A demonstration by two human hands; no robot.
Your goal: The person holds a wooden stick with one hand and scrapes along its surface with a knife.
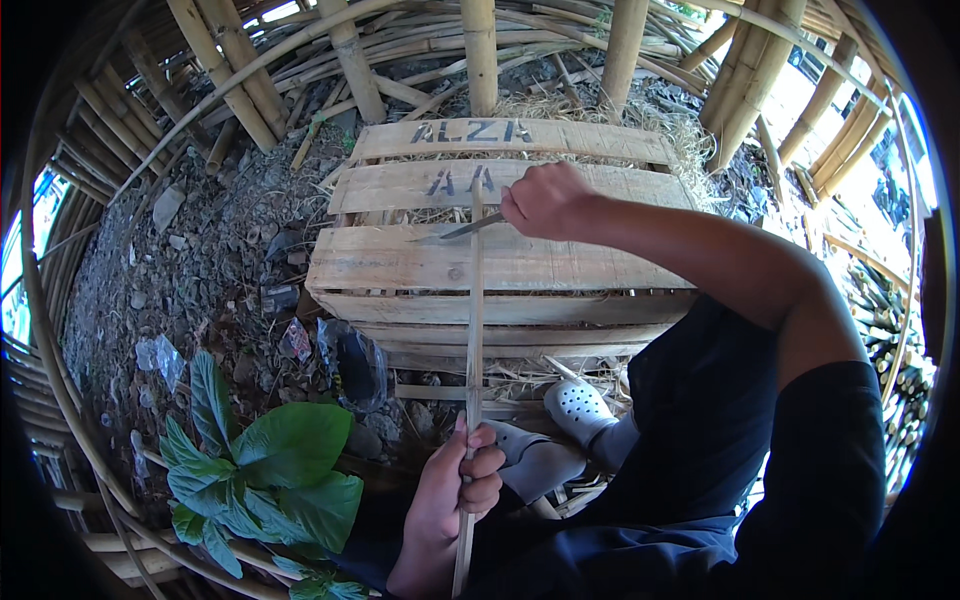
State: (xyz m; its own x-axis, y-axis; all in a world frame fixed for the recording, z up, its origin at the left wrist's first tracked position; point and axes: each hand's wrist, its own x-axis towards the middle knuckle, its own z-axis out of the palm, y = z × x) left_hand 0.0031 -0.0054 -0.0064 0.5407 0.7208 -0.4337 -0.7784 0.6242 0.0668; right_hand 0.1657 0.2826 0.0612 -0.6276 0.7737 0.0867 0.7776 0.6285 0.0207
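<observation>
My left hand (455,490) is closed round the lower part of a long, thin bamboo strip (475,330). The strip runs upright through the picture, its far end over a slatted wooden crate (390,258). In my right hand (548,202), closed in a fist, is a knife; its handle is hidden by the fingers. The narrow knife blade (472,228) points left and crosses the strip near its far end, above the crate's top slats. Whether the edge bites into the strip I cannot tell.
Bamboo posts (480,60) and bent canes enclose the spot. A leafy green plant (295,445) stands at the lower left. Stony ground (190,270) with plastic scraps (160,358) lies left of the crate. Grey clogs (580,408) are on my feet; cut bamboo sticks (880,330) are stacked at right.
</observation>
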